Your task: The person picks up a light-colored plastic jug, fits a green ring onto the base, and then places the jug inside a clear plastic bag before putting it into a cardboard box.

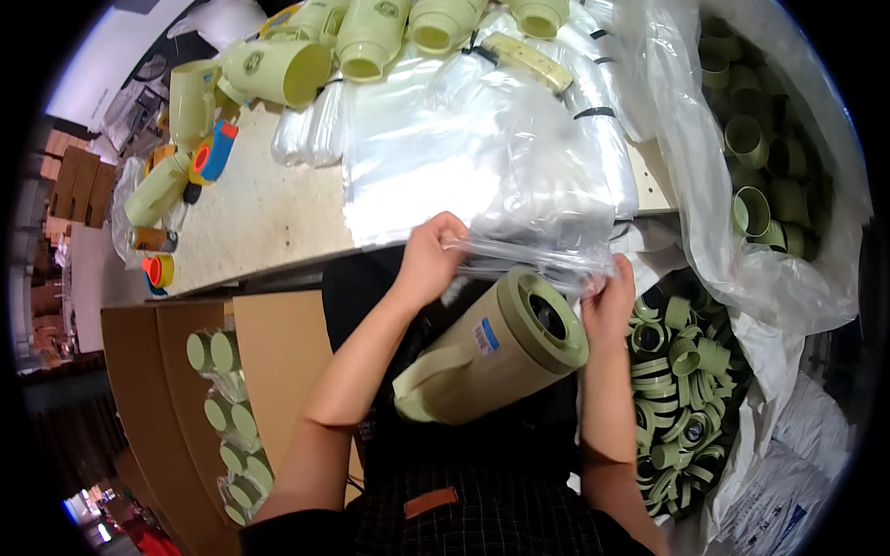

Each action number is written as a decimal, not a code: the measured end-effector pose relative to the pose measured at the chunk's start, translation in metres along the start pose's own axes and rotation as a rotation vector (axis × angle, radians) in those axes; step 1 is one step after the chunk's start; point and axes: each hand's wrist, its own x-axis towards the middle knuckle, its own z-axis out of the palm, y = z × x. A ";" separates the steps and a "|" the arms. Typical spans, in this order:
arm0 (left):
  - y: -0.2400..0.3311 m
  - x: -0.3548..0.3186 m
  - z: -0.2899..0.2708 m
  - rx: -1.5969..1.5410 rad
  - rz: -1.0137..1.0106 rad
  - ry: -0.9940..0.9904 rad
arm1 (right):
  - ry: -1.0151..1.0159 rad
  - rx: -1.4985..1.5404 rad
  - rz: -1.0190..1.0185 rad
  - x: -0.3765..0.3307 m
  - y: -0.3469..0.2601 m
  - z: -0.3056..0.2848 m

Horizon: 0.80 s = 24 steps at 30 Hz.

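My left hand (433,261) pinches the near edge of a clear plastic bag (528,255), its fingers closed. At the bag's other end my right hand (607,298) also grips the film between closed fingers. The bag is stretched between both hands, just off the table's near edge. Below it, a pale green vacuum jug (482,357) with a handle and a blue-and-white label lies tilted across my lap. Its round opening points up and to the right, and neither hand holds it. A flat stack of clear bags (417,148) lies on the table beyond my hands.
Green jug bodies (371,37) line the table's far side. A tape dispenser (213,153) sits at the left. An open carton (167,389) holds several bagged jugs. To the right are a lined bin of green cups (746,139) and a sack of green lids and rings (681,389).
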 end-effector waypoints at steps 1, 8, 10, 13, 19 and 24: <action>0.012 -0.008 0.006 -0.173 0.031 0.022 | -0.027 -0.220 -0.265 -0.015 0.013 -0.016; 0.034 -0.154 -0.030 0.440 0.618 0.190 | -0.659 -0.911 -0.634 -0.136 0.059 -0.064; -0.027 -0.199 -0.038 0.499 0.404 0.371 | -1.039 -1.235 -0.534 -0.140 0.066 -0.067; -0.071 -0.238 -0.042 0.665 0.448 0.580 | -1.068 -1.019 0.092 -0.176 0.077 0.002; -0.063 -0.336 -0.112 0.996 0.076 0.884 | -1.584 -0.803 0.294 -0.219 0.125 0.099; -0.088 -0.473 -0.228 0.351 -0.230 1.368 | -2.034 -0.626 0.144 -0.300 0.140 0.172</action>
